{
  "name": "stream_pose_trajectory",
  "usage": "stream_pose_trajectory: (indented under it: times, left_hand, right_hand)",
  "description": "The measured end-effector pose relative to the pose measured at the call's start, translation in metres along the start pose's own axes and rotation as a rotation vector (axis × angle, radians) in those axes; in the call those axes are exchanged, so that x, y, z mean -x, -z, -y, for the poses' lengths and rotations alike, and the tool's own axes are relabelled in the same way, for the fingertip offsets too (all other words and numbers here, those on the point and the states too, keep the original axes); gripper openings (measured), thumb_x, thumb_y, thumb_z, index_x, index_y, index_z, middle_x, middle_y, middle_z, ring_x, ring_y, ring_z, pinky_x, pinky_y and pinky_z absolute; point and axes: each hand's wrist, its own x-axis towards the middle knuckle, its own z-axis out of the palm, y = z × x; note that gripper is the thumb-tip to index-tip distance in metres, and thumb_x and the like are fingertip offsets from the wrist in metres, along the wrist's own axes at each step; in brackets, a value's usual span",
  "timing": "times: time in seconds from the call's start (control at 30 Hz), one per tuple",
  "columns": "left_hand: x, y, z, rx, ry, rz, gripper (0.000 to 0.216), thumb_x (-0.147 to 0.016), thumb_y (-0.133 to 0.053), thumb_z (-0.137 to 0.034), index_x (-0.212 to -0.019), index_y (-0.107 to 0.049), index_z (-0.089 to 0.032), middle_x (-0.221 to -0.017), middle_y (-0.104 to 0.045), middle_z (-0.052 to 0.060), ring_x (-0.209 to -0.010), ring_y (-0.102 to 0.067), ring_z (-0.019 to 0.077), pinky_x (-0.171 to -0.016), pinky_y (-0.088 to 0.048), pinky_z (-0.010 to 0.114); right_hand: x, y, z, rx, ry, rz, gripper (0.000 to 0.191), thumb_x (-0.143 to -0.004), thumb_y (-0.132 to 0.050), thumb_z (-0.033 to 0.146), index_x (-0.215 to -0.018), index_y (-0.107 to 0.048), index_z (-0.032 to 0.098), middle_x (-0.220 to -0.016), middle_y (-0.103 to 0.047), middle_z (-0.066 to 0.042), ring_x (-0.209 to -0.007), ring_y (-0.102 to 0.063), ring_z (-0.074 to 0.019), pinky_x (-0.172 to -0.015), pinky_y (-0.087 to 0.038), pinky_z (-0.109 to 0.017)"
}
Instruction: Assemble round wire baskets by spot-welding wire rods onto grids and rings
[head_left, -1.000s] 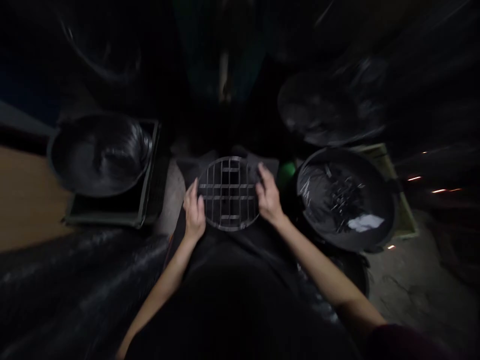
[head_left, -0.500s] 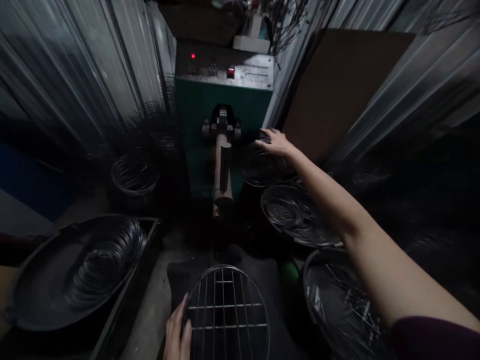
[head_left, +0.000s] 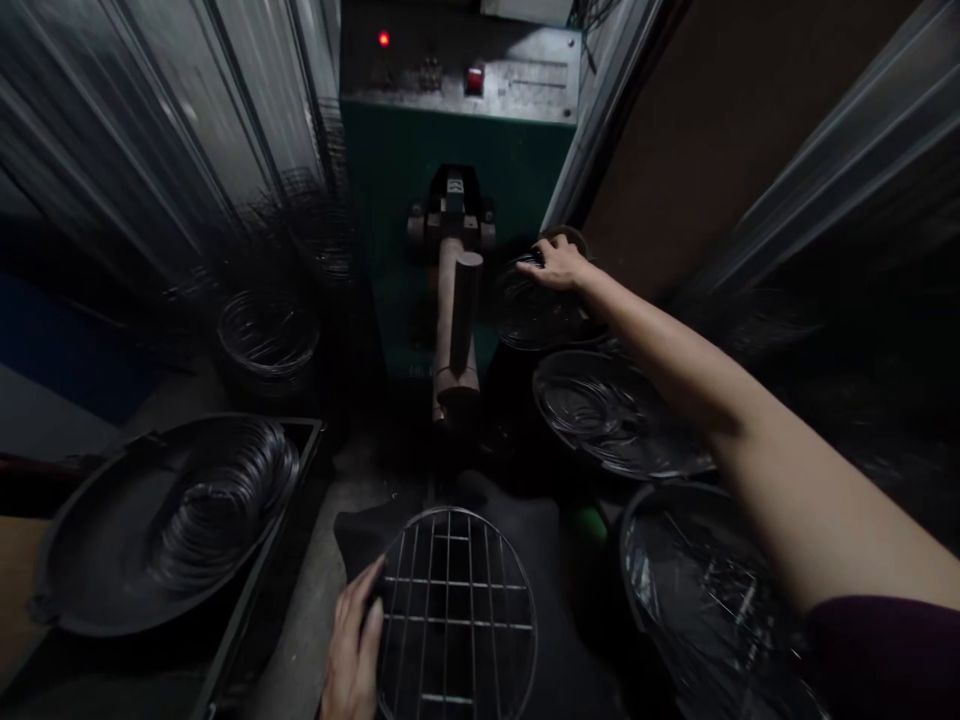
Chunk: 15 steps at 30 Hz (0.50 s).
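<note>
A round wire grid [head_left: 457, 610] lies on a dark cloth at the bottom middle. My left hand [head_left: 354, 645] grips its left rim with curled fingers. My right arm stretches forward to the far basin [head_left: 536, 310] of thin wire pieces beside the green machine [head_left: 457, 130]. My right hand [head_left: 555, 265] rests on that basin's far edge with the fingers curled down; what they hold is too dark to make out.
The machine's copper arm [head_left: 454, 320] juts toward me at centre. Two more dark basins [head_left: 607, 415] [head_left: 705, 600] with wire parts sit on the right. A big pan of wire rings [head_left: 180, 520] lies in a crate at left. Corrugated metal walls close in.
A second ago both hands held the grid. My right hand has left it and reached forward to the far basin, then settled with fingers curled. My view rose to the machine.
</note>
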Motion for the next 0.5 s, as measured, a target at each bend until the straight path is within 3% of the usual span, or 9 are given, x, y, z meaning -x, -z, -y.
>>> stream_pose_trajectory:
  times: [0.3, 0.5]
  left_hand:
    - [-0.01, 0.005, -0.004, -0.063, -0.127, 0.058, 0.043, -0.093, -0.044, -0.047, -0.126, -0.062, -0.024, -0.135, -0.06, 0.008, -0.132, -0.052, 0.027, -0.116, -0.039, 0.049]
    - [-0.013, 0.007, -0.015, -0.092, -0.161, 0.068, 0.044, -0.096, -0.045, -0.046, -0.133, -0.056, -0.025, -0.138, -0.057, 0.007, -0.134, -0.048, 0.0239, -0.119, -0.033, 0.043]
  right_hand:
    - [0.078, 0.014, 0.01, -0.124, 0.019, -0.03, 0.071, -0.085, -0.058, 0.05, -0.128, -0.047, -0.005, -0.151, -0.032, -0.025, -0.142, -0.023, -0.0388, -0.107, -0.017, -0.067]
    - [0.084, 0.015, 0.014, -0.046, 0.044, -0.035, 0.076, -0.088, -0.043, 0.061, -0.133, -0.042, 0.001, -0.154, -0.028, -0.015, -0.145, -0.018, -0.0329, -0.107, -0.017, -0.064]
